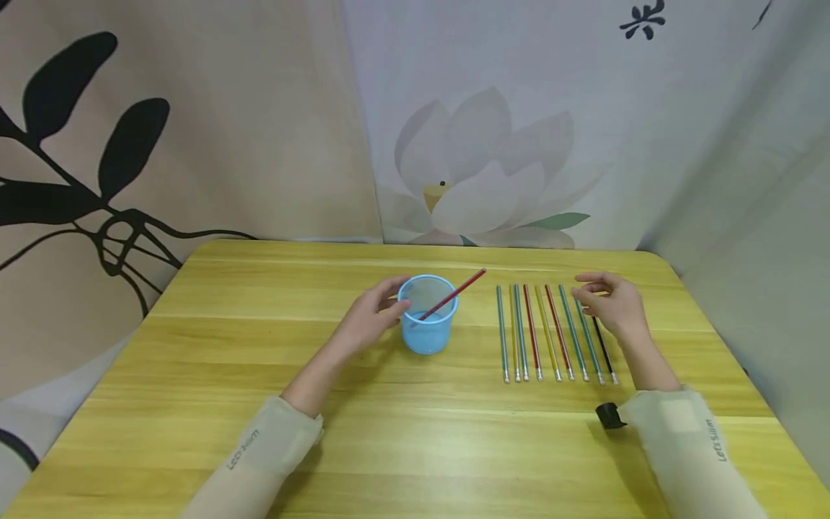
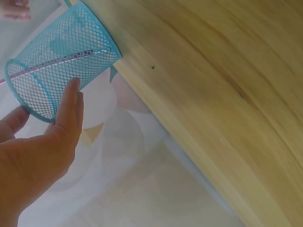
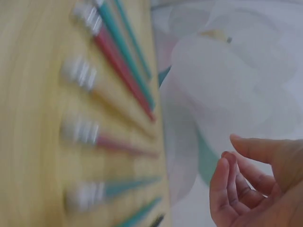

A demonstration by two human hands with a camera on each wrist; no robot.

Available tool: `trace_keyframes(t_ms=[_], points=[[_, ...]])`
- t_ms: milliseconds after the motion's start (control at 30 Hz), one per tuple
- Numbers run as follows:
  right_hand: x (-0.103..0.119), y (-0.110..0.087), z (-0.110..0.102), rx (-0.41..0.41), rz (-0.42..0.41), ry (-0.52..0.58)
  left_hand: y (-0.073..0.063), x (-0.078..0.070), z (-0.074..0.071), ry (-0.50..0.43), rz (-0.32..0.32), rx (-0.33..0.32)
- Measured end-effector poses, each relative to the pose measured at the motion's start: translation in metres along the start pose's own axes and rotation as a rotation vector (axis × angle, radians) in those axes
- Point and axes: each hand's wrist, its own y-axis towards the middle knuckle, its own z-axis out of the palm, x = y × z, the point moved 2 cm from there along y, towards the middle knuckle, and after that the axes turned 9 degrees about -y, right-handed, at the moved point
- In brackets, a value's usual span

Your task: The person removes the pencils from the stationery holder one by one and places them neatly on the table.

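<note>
A light blue mesh pencil cup stands upright on the table with one red pencil leaning inside it. My left hand holds the cup's left side, thumb and fingers spread around it near the rim. In the left wrist view, the thumb and fingers lie against the mesh wall. My right hand hovers over the far right end of a row of pencils, its fingers loosely bent and nothing between them. Nearest below it are a black pencil and a teal pencil, their far ends partly hidden by the hand.
The row has several teal, yellow and red pencils, such as a red pencil, lying side by side with eraser ends toward me. A small black object is by the right sleeve. A patterned curtain hangs behind the wooden table.
</note>
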Motion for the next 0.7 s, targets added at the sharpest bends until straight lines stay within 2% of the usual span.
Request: trace_keyframes(t_ms=[333, 700], points=[[0.060, -0.013, 0.036, 0.086, -0.102, 0.159, 0.000, 0.003, 0.001, -0.078, -0.041, 0.015], [0.096, -0.018, 0.075, 0.225, -0.176, 0.326, -0.003, 0.002, 0.004, -0.146, -0.052, 0.016]])
